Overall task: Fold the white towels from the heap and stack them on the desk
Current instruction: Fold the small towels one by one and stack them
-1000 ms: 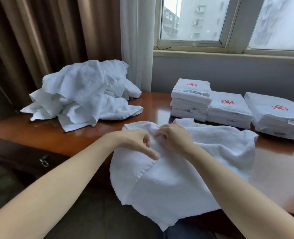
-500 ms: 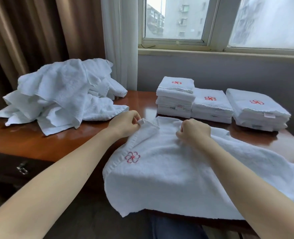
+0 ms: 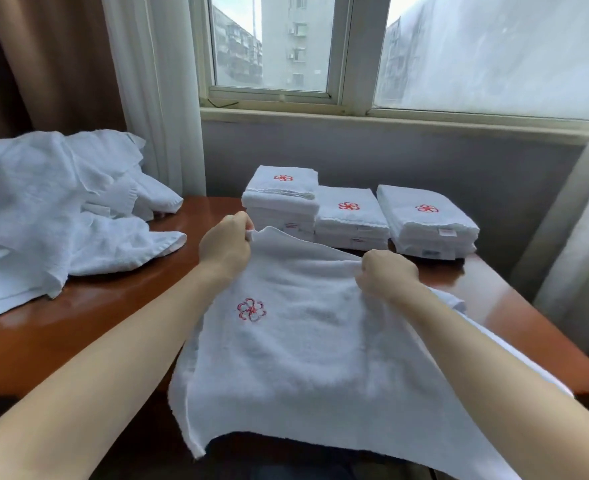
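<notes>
Now stretched wider, the limp white terry towel (image 3: 307,344) is corner-pinched by the left hand (image 3: 225,247), right hand (image 3: 386,276) seemingly clutching its edge

Desk (image 3: 78,327): wood, reddish-brown, lacquered to a gloss; window light reflects off its top.
Spread towel (image 3: 320,341) over the desk's near edge: white terry cloth, matt, nubby pile, hemmed border. Red stitched flower emblem (image 3: 251,309) on it.
Heap (image 3: 44,209) at the desk's left end: same white cloth, crumpled, matt.
Folded stacks (image 3: 352,216) at the desk's back edge: same terry, red emblems on top, small sewn labels on the folds.
Behind the desk: brown curtain (image 3: 44,64), heavy smooth cloth, slight sheen. White sheer curtain (image 3: 154,98), thin cloth. Window frame (image 3: 359,64), smooth, pale, material unclear. Wall (image 3: 424,157), matt grey.
</notes>
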Available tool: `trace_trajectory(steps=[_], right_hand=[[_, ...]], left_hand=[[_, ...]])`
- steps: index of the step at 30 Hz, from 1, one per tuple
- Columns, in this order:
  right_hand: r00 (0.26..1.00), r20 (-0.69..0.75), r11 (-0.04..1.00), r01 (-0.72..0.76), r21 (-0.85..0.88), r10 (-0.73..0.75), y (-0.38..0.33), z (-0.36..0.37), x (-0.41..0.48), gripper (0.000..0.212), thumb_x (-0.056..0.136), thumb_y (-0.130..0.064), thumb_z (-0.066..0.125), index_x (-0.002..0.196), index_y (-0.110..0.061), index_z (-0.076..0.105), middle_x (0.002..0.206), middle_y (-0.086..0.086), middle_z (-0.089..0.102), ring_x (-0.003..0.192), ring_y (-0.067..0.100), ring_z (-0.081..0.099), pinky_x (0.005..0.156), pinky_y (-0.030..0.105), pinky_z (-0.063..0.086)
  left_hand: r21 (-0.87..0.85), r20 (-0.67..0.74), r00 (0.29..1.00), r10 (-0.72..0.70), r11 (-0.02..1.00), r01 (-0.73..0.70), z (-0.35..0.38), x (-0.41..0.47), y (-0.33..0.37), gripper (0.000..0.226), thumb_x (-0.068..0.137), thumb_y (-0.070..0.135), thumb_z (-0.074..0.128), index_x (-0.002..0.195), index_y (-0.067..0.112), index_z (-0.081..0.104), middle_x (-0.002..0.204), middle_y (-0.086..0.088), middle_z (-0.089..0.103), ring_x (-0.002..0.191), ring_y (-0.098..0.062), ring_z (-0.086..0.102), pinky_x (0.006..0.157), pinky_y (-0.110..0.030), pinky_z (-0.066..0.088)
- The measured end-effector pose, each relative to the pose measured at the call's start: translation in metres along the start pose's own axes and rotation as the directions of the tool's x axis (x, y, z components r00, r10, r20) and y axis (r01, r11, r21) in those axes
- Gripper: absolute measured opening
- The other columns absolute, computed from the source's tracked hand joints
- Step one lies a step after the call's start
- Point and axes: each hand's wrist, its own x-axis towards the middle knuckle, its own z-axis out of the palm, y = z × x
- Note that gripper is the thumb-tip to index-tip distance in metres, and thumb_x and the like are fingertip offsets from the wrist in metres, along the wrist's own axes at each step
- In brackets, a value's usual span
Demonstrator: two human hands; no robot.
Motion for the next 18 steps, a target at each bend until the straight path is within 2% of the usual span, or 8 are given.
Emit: trace_trajectory(steps=[2,5,8,10,12,14,16,18], right_hand=[[0.997,-0.072,0.985,0.018,0.169,-0.006,0.002,0.000,0.003,0.016,0.092,-0.022,0.044,0.094,-0.017,0.059,0.108,0.005,0.065,0.099,0.029,0.059,0.073,0.032,0.045],[0.989,-0.150,0.896,0.053,0.441,0.016,0.001,-0.002,0.007,0.026,0.095,-0.021,0.041,0.105,-0.019,0.065,0.108,0.002,0.069,0.100,0.025,0.061,0.078,0.033,0.048],[0.983,-0.178,0.903,0.036,0.427,0.045,0.008,-0.004,0.008,0.034,0.093,-0.018,0.041,0.117,-0.027,0.064,0.109,-0.007,0.068,0.104,0.020,0.061,0.074,0.031,0.044],[0.991,-0.125,0.917,0.005,0.399,0.049,0.020,-0.005,0.007,0.033,0.091,-0.019,0.045,0.118,-0.030,0.062,0.106,-0.011,0.066,0.104,0.017,0.060,0.074,0.030,0.042],[0.999,-0.023,0.911,-0.024,0.411,0.037,0.035,-0.005,0.004,0.028,0.089,-0.025,0.052,0.115,-0.029,0.062,0.104,-0.012,0.065,0.102,0.014,0.060,0.080,0.031,0.047],[0.998,0.064,0.899,-0.050,0.435,0.024,0.052,-0.004,0.001,0.024,0.086,-0.033,0.056,0.106,-0.025,0.065,0.098,-0.010,0.066,0.094,0.013,0.062,0.085,0.036,0.053],[0.992,0.127,0.891,-0.070,0.448,0.014,0.065,-0.003,-0.002,0.028,0.080,-0.043,0.056,0.091,-0.020,0.067,0.080,-0.010,0.065,0.074,0.014,0.060,0.071,0.034,0.053],[0.982,0.186,0.885,-0.077,0.460,-0.011,0.074,-0.005,-0.008,0.034,0.068,-0.053,0.055,0.068,-0.020,0.056,0.059,-0.010,0.047,0.055,0.014,0.043,0.054,0.030,0.035]], left_hand=[[0.068,0.061,0.998,-0.027,0.997,0.023,0.005,0.004,0.004,0.017,0.097,0.013,0.052,0.114,0.015,0.053,0.116,-0.009,0.055,0.083,-0.023,0.053,0.062,-0.033,0.040],[0.301,0.258,0.959,-0.113,0.953,0.032,0.009,0.004,0.009,0.049,0.094,0.019,0.054,0.139,0.014,0.035,0.143,-0.012,0.031,0.123,-0.033,0.047,0.082,-0.037,0.047],[0.424,0.391,0.898,-0.201,0.905,0.018,0.012,0.001,0.022,0.064,0.093,0.025,0.054,0.148,0.017,0.024,0.161,-0.010,0.001,0.142,-0.044,0.023,0.109,-0.052,0.033],[0.487,0.455,0.866,-0.206,0.872,-0.049,0.014,-0.001,0.039,0.062,0.095,0.028,0.048,0.151,0.020,0.023,0.163,-0.009,-0.010,0.145,-0.048,0.012,0.114,-0.059,0.019],[0.520,0.502,0.847,-0.177,0.844,-0.132,0.018,-0.003,0.065,0.055,0.097,0.030,0.042,0.149,0.020,0.029,0.164,-0.011,-0.002,0.144,-0.048,0.015,0.114,-0.059,0.020],[0.496,0.525,0.845,-0.106,0.845,-0.202,0.022,-0.007,0.091,0.047,0.097,0.029,0.039,0.142,0.018,0.040,0.155,-0.012,0.023,0.135,-0.040,0.037,0.098,-0.047,0.041],[0.397,0.512,0.858,0.034,0.877,-0.272,0.030,-0.010,0.113,0.038,0.097,0.029,0.041,0.133,0.018,0.051,0.137,-0.007,0.046,0.119,-0.029,0.053,0.078,-0.035,0.042],[0.194,0.499,0.839,0.218,0.915,-0.353,0.040,-0.012,0.130,0.035,0.099,0.030,0.042,0.130,0.025,0.058,0.131,0.000,0.055,0.119,-0.023,0.055,0.084,-0.032,0.045]])
